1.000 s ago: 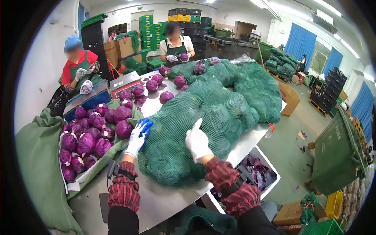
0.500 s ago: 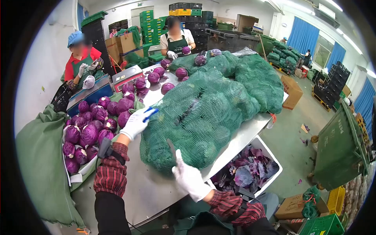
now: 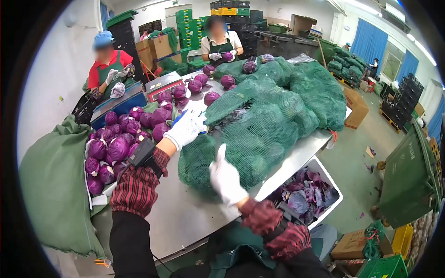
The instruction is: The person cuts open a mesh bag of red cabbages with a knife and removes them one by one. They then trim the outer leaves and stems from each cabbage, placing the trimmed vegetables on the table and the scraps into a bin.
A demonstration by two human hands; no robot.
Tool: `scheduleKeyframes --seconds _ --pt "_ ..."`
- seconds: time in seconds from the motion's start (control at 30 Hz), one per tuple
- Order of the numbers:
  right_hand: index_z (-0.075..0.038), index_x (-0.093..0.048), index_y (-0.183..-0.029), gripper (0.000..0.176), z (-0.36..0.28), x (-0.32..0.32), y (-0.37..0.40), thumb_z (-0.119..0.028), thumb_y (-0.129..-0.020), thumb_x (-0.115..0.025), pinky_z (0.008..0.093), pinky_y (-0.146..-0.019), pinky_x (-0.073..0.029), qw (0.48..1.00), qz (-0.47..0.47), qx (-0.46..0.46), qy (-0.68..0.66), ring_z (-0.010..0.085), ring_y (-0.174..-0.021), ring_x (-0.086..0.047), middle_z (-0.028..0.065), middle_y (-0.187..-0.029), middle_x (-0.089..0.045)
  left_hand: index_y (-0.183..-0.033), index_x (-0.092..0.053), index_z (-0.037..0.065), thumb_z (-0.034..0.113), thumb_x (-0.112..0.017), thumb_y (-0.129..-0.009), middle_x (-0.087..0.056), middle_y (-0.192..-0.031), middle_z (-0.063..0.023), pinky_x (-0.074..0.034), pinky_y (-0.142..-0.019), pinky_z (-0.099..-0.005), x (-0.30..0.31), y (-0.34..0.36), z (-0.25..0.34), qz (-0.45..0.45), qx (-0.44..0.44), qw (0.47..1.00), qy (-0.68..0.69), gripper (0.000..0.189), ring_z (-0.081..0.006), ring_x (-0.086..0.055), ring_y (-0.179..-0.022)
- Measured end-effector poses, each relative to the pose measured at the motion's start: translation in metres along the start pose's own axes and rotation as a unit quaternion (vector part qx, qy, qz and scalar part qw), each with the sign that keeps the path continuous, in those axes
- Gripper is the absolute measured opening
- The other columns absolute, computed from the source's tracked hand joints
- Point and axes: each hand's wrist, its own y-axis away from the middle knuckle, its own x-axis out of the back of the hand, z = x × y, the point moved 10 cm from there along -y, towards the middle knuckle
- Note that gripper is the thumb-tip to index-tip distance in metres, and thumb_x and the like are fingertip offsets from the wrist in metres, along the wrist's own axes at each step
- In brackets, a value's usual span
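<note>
A green mesh bag (image 3: 264, 134) full of round heads lies on the metal table (image 3: 174, 213), with dark purple showing through a gap near its upper left. My left hand (image 3: 187, 126), in a white glove with blue patches, is closed on the mesh at the edge of this gap. My right hand (image 3: 225, 176), white-gloved and slightly blurred, is closed in front of the bag with its thumb upward. A grey knife blade stuck out from it a moment ago; now the blade is hard to make out. Red cabbages (image 3: 119, 149) are piled left of my left hand.
A green cloth sack (image 3: 60, 185) surrounds the cabbage pile. A white bin (image 3: 331, 204) of loose purple leaves stands beside the table's right edge. Two people in aprons work across the table, near a red-and-silver scale (image 3: 164, 85). A green wheeled bin (image 3: 408, 176) stands at right.
My left hand has moved up and right, and the mesh gap looks wider. My right hand has risen slightly, its knife blade no longer distinct. The view has shifted a little.
</note>
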Motion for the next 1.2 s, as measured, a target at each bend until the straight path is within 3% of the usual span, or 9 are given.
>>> scheduleKeyframes --seconds 0.07,0.13,0.2,0.33,0.6,0.67,0.8,0.97,1.2 --pt "-0.003 -0.010 -0.149 0.073 -0.024 -0.037 0.074 -0.016 -0.090 -0.051 0.0491 -0.062 -0.050 0.983 -0.102 0.149 0.019 0.0422 -0.064 -0.061 0.0238 -0.079 -0.063 -0.090 -0.066 0.017 0.014 -0.050 -0.082 -0.056 -0.104 -0.0081 -0.036 -0.098 -0.0450 -0.053 0.028 -0.048 -0.010 0.038 0.999 0.004 0.018 -0.0290 -0.049 -0.111" --pt "-0.005 -0.012 -0.149 0.073 -0.024 -0.057 0.145 -0.018 -0.089 -0.052 0.0480 -0.062 -0.050 0.965 -0.238 0.102 0.036 0.0413 -0.064 -0.062 0.0243 -0.081 -0.063 -0.094 -0.066 0.020 0.016 -0.050 -0.083 -0.055 -0.101 -0.0080 -0.040 -0.091 -0.0435 -0.035 0.054 -0.055 -0.012 0.036 0.999 -0.014 0.020 -0.0284 -0.050 -0.107" --pt "-0.011 -0.019 -0.150 0.071 -0.021 -0.041 0.133 -0.021 -0.089 -0.054 0.0470 -0.062 -0.051 0.970 -0.235 0.067 -0.004 0.0409 -0.064 -0.062 0.0241 -0.079 -0.063 -0.095 -0.066 0.019 0.015 -0.050 -0.082 -0.056 -0.105 -0.0085 -0.040 -0.094 -0.0446 -0.051 0.059 -0.036 -0.099 0.035 0.994 0.022 0.020 -0.0296 -0.050 -0.109" --pt "-0.017 -0.025 -0.149 0.069 -0.010 0.007 0.074 -0.024 -0.089 -0.057 0.0437 -0.069 -0.053 0.988 -0.144 0.028 0.042 0.0392 -0.075 -0.065 0.0202 -0.084 -0.066 -0.094 -0.064 0.018 0.017 -0.051 -0.083 -0.051 -0.131 -0.0137 -0.041 -0.096 -0.0499 -0.029 0.061 0.012 -0.012 -0.071 0.995 -0.071 0.017 -0.0376 -0.047 -0.120" --pt "0.001 -0.027 -0.143 0.063 -0.012 -0.047 0.036 -0.018 -0.089 -0.052 0.0511 -0.061 -0.048 0.994 -0.088 0.072 0.007 0.0423 -0.066 -0.061 0.0243 -0.079 -0.064 -0.103 -0.064 0.019 0.010 -0.060 -0.075 -0.058 -0.099 -0.0068 -0.048 -0.077 -0.0386 -0.020 0.063 -0.006 -0.103 0.000 0.991 0.081 0.030 -0.0261 -0.060 -0.087" --pt "0.008 -0.029 -0.140 0.059 -0.054 -0.049 0.094 -0.017 -0.090 -0.049 0.0426 -0.059 -0.051 0.970 -0.133 0.192 0.071 0.0373 -0.065 -0.063 0.0231 -0.073 -0.064 -0.103 -0.064 0.019 0.010 -0.059 -0.075 -0.057 -0.098 -0.0064 -0.047 -0.076 -0.0387 -0.038 0.076 -0.015 -0.104 -0.028 0.992 0.064 0.030 -0.0256 -0.059 -0.087" --pt "-0.004 -0.028 -0.146 0.062 -0.013 -0.089 0.198 -0.023 -0.091 -0.051 0.0432 -0.072 -0.052 0.856 -0.492 0.120 0.099 0.0360 -0.082 -0.066 0.0225 -0.089 -0.066 -0.081 -0.065 0.022 0.011 -0.059 -0.075 -0.056 -0.101 -0.0030 -0.043 -0.073 -0.0389 -0.095 0.111 -0.008 -0.131 -0.025 0.991 0.026 0.014 -0.0216 -0.054 -0.086" --pt "-0.006 -0.032 -0.145 0.061 -0.035 -0.010 0.104 -0.024 -0.091 -0.054 0.0428 -0.070 -0.053 0.976 -0.204 0.069 0.017 0.0375 -0.077 -0.065 0.0214 -0.090 -0.066 -0.077 -0.063 0.017 0.016 -0.064 -0.071 -0.055 -0.118 -0.0047 -0.044 -0.076 -0.0389 -0.026 0.143 0.031 -0.146 -0.074 0.985 0.049 0.006 -0.0225 -0.055 -0.095" --pt "0.008 -0.028 -0.142 0.069 -0.049 -0.065 0.109 -0.014 -0.083 -0.056 0.0434 -0.050 -0.048 0.946 -0.095 0.200 0.235 0.0328 -0.054 -0.060 0.0145 -0.064 -0.060 -0.081 -0.060 0.014 0.016 -0.062 -0.072 -0.054 -0.091 -0.0049 -0.044 -0.073 -0.0397 -0.022 0.155 0.030 -0.101 -0.052 0.990 0.086 0.009 -0.0233 -0.055 -0.087"
